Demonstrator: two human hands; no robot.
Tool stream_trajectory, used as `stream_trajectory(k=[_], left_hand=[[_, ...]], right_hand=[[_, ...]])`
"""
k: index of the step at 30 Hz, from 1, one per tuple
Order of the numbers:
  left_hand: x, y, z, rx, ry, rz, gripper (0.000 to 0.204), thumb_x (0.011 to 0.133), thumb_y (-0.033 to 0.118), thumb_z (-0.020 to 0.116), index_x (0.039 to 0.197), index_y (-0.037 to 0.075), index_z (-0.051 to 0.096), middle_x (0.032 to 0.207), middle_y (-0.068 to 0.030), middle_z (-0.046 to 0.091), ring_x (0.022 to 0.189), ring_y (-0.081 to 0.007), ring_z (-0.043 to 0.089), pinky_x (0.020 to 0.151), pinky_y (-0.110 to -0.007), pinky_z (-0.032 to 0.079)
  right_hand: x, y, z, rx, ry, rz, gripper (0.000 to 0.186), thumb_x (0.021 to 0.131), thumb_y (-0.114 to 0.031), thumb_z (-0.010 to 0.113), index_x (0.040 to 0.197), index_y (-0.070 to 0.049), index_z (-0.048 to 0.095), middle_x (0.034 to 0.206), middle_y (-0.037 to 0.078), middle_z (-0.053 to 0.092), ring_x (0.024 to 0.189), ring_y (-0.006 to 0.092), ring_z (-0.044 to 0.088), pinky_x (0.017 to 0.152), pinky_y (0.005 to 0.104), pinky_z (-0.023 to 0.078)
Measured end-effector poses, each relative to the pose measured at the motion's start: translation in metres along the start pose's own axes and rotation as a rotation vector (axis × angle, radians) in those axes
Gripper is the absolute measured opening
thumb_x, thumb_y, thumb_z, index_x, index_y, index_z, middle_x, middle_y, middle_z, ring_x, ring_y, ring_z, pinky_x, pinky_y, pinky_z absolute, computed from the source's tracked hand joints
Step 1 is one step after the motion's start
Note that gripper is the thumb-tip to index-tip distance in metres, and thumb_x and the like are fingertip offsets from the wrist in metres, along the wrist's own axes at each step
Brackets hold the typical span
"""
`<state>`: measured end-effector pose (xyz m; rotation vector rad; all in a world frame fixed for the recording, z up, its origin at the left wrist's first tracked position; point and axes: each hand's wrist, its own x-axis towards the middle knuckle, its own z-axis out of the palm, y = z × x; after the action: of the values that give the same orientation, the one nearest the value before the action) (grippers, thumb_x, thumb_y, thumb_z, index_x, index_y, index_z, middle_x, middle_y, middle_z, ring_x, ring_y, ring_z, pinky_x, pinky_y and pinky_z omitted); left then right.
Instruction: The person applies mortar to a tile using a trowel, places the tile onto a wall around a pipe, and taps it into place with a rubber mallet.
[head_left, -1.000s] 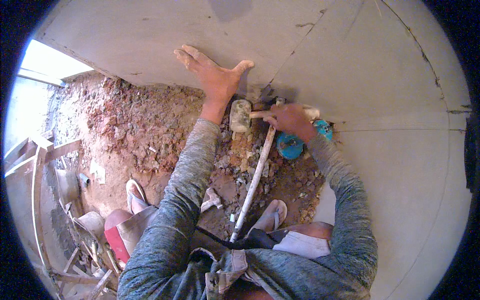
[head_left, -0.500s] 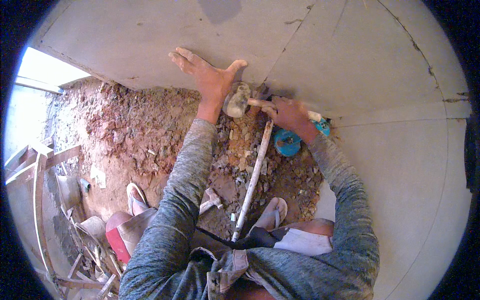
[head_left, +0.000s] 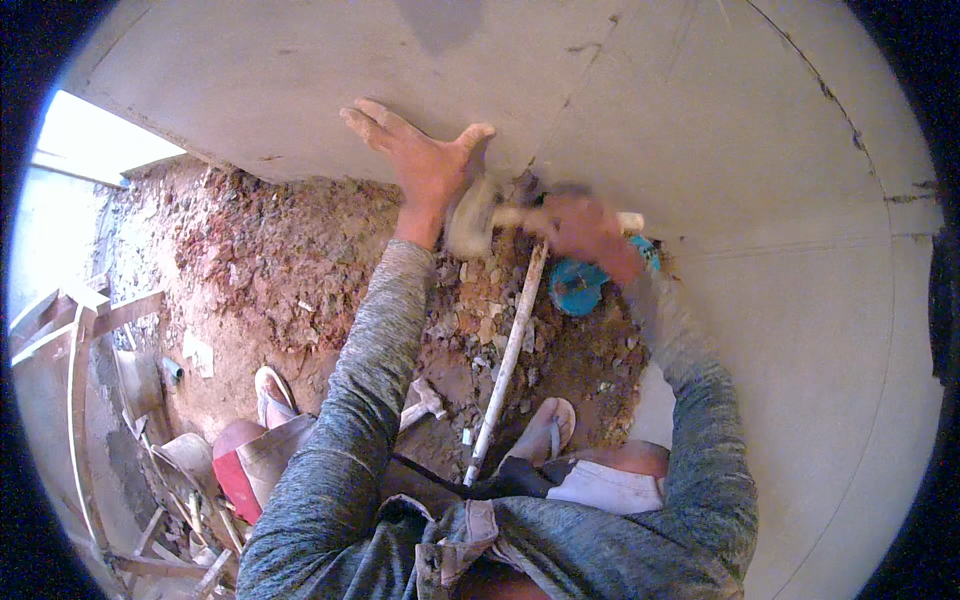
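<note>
My left hand (head_left: 418, 165) is spread with its palm against the lower part of a grey panel wall (head_left: 290, 95). My right hand (head_left: 588, 232), smeared by motion, grips the handle of a mallet. The blurred, pale mallet head (head_left: 470, 218) is just below and beside my left wrist, close to the wall's bottom edge. A round blue object (head_left: 577, 288) lies on the rubble below my right hand, and another bit of blue shows behind the wrist. A long whitish pole (head_left: 508, 365) slants from under the mallet handle down toward my body.
Rough reddish soil and stones (head_left: 270, 240) run along the wall's foot. Between my sandalled feet lies a pale T-shaped, hammer-like tool (head_left: 428, 399). A jumble of wooden pieces (head_left: 80, 400) stands at the left. Smooth grey wall (head_left: 810, 330) continues on the right.
The mallet head has dropped slightly, away from the wall, and my right hand has shifted a little with it. My left hand stays in the same place.
</note>
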<state>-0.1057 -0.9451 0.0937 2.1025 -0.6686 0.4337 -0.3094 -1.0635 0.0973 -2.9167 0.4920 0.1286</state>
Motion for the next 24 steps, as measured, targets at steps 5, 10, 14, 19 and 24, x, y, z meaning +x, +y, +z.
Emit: stream_trajectory(k=[5, 10, 14, 19, 24], left_hand=[[0.002, -0.004, -0.001, 0.007, 0.022, 0.012, 0.152, 0.049, 0.064, 0.085, 0.142, -0.018, -0.003, 0.147, -0.0423, -0.008, 0.141, -0.0518, -0.007, 0.116, -0.055, 0.007], [-0.002, -0.005, 0.002, -0.026, 0.027, 0.019, 0.152, 0.048, 0.064, 0.085, 0.143, -0.016, -0.002, 0.147, -0.0424, -0.007, 0.141, -0.0518, -0.005, 0.115, -0.056, 0.008], [0.000, -0.005, 0.003, -0.008, 0.046, 0.026, 0.152, 0.047, 0.063, 0.086, 0.144, -0.015, -0.001, 0.148, -0.0418, -0.006, 0.141, -0.0510, -0.004, 0.115, -0.057, 0.008], [-0.004, -0.005, 0.004, -0.043, 0.048, 0.010, 0.148, 0.051, 0.060, 0.086, 0.144, -0.014, 0.000, 0.148, -0.0403, -0.004, 0.141, -0.0502, -0.001, 0.115, -0.056, 0.011], [-0.027, 0.003, 0.006, -0.074, 0.062, -0.041, 0.120, 0.066, 0.049, 0.083, 0.143, -0.013, 0.015, 0.147, -0.0363, 0.014, 0.138, -0.0478, 0.016, 0.114, -0.053, 0.018]], right_hand=[[-0.006, 0.000, 0.014, -0.120, 0.078, -0.055, 0.046, 0.089, -0.055, 0.053, 0.097, -0.011, 0.066, 0.094, 0.010, 0.070, 0.085, 0.0298, 0.068, 0.071, 0.0477, 0.051], [-0.008, 0.018, 0.021, -0.124, -0.003, 0.033, 0.051, 0.090, -0.057, 0.050, 0.099, -0.010, 0.066, 0.095, 0.012, 0.070, 0.085, 0.0329, 0.067, 0.071, 0.0490, 0.051], [-0.026, 0.005, 0.020, -0.036, 0.014, 0.078, 0.053, 0.089, -0.058, 0.049, 0.096, -0.009, 0.067, 0.094, 0.015, 0.069, 0.083, 0.0361, 0.067, 0.070, 0.0504, 0.051], [-0.059, -0.012, 0.016, 0.100, -0.201, 0.174, 0.054, 0.086, -0.058, 0.053, 0.099, -0.008, 0.068, 0.091, 0.019, 0.069, 0.082, 0.0383, 0.066, 0.072, 0.0520, 0.051], [-0.090, -0.014, 0.023, 0.133, -0.251, 0.209, 0.055, 0.085, -0.058, 0.055, 0.101, -0.007, 0.068, 0.087, 0.019, 0.069, 0.081, 0.0388, 0.066, 0.073, 0.0520, 0.051]])
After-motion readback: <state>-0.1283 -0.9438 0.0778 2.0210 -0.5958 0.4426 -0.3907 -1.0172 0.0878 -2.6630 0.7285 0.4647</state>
